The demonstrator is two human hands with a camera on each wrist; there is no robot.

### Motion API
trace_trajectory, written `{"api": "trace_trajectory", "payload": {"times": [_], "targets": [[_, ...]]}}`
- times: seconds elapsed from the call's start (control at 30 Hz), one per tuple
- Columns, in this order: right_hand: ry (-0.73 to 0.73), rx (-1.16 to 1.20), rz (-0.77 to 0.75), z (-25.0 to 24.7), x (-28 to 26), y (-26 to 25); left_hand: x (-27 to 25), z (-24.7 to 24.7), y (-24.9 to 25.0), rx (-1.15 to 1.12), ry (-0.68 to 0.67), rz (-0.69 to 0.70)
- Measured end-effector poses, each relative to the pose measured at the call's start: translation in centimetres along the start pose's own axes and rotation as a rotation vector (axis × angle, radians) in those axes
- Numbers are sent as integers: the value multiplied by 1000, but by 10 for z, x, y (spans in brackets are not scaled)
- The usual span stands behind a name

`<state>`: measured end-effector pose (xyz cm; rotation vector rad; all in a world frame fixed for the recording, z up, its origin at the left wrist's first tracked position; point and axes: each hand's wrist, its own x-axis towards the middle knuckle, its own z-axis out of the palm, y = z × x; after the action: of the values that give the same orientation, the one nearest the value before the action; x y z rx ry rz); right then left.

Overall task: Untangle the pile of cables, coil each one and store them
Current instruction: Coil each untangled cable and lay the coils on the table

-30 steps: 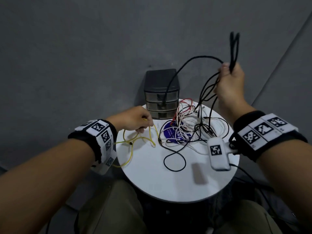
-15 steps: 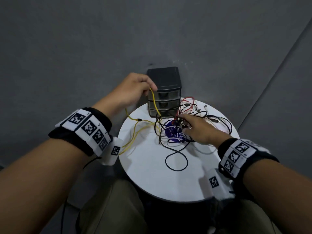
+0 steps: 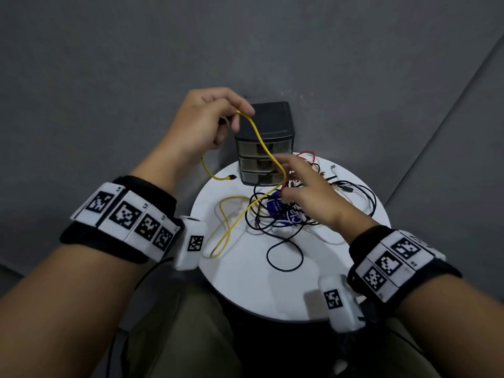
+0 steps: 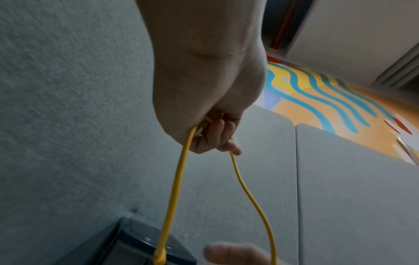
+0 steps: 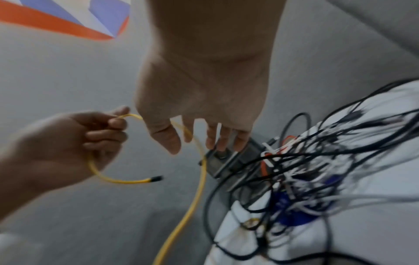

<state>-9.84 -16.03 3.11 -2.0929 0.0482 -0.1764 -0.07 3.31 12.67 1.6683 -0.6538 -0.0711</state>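
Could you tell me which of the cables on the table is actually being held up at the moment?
The yellow cable: the left hand pinches it raised above the drawer unit, while the black, white and red cables lie tangled on the table.

Partitioned indoor workspace: grey felt panels (image 3: 136,64), colourful mural (image 4: 317,93).

Three cameras: one overhead, two at the wrists

The head view looks down over both forearms onto the worktop (image 3: 245,282). The left wrist view sits close behind the left hand (image 4: 204,100), angled upward. The right wrist view looks past the right hand (image 5: 199,100); all share the yellow cable (image 3: 261,143).
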Motion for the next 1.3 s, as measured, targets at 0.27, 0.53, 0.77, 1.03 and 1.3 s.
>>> {"api": "trace_trajectory", "payload": {"times": [0.27, 0.53, 0.77, 1.03, 1.3], "targets": [[196, 341, 221, 15, 7, -27, -15, -4, -1, -42, -111, -209], [219, 403, 401, 24, 0, -20, -42, -17, 14, -262, -376, -223], [-57, 496, 470, 58, -30, -16, -51, -14, 29, -607, -170, -117], [-410, 620, 391, 75, -50, -18, -86, -10, 32, -604, 23, -48], [-520, 474, 276, 105, -66, -24, -111, -12, 39, -481, 37, -42]]}}
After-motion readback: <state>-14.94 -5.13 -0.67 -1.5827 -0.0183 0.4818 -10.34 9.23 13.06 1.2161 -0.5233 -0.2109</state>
